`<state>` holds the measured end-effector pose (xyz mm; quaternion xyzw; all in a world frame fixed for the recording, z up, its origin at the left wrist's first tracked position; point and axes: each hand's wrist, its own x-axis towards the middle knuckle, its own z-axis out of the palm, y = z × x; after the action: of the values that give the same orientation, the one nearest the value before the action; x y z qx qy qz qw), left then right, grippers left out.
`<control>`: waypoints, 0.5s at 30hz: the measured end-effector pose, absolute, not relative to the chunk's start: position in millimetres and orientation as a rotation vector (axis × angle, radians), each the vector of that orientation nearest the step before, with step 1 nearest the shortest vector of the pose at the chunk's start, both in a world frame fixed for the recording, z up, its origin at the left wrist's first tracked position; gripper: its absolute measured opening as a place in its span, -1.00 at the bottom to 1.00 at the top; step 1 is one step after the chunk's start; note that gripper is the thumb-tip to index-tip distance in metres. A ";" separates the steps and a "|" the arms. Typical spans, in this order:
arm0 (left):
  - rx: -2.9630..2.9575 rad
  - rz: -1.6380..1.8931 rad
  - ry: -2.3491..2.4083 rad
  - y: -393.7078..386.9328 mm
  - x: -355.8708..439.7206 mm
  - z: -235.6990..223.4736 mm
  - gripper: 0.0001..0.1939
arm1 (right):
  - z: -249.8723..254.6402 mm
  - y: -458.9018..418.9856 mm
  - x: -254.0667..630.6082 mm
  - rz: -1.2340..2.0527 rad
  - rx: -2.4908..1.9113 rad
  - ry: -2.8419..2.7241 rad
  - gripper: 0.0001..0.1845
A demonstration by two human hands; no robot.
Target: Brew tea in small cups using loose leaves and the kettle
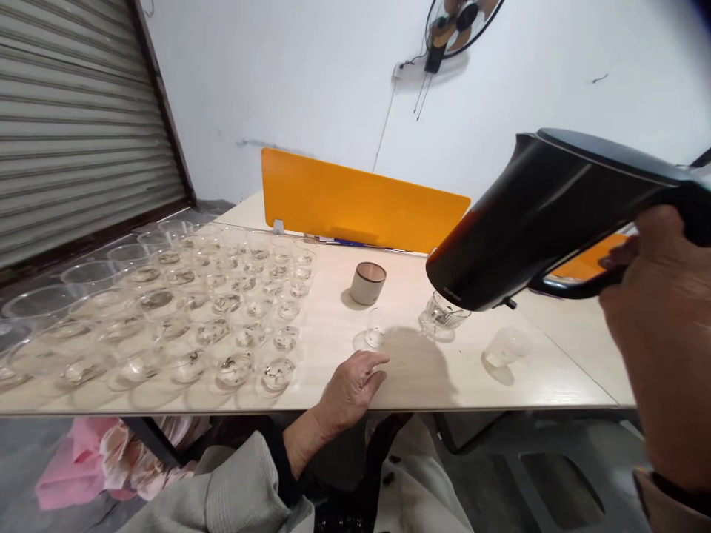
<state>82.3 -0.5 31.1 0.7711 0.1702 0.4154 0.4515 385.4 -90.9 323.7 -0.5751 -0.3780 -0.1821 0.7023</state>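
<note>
Your right hand [666, 259] grips the black kettle [533, 215], tilted above a glass [446, 311]; your left hand [352, 389] is empty, fingers loosely open. Many leaf-holding cups [234, 368] already fill the bench's [327, 370] left side.

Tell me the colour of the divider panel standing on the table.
Orange; shows best in the head view.

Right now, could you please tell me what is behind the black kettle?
Around the black kettle show the white wall, an orange panel and, by its base, a glass cup. The kettle hides part of the cup's rim; anything else behind it is hidden.
</note>
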 end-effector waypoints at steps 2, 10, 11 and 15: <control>1.905 1.000 0.463 0.5 81.3 28.9 -0.72 | 324.8 -61.4 394.5 -0.510 -1.147 -0.779 -0.81; 1.856 0.883 0.514 0.3 78.6 30.9 -0.73 | 290.2 35.6 433.8 -0.382 -1.075 -0.735 -0.82; 1.851 0.871 0.520 0.0 78.6 31.9 -0.73 | 283.2 45.1 438.4 -0.365 -1.081 -0.739 -0.82; 1.863 0.842 0.540 -1.9 79.0 36.2 -0.73 | 253.5 76.0 450.9 -0.283 -1.115 -0.765 -0.81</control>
<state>79.0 -1.9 36.2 0.7675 0.2226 0.3468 0.4911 450.9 76.0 253.5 -0.5142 -0.3529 -0.1306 0.7707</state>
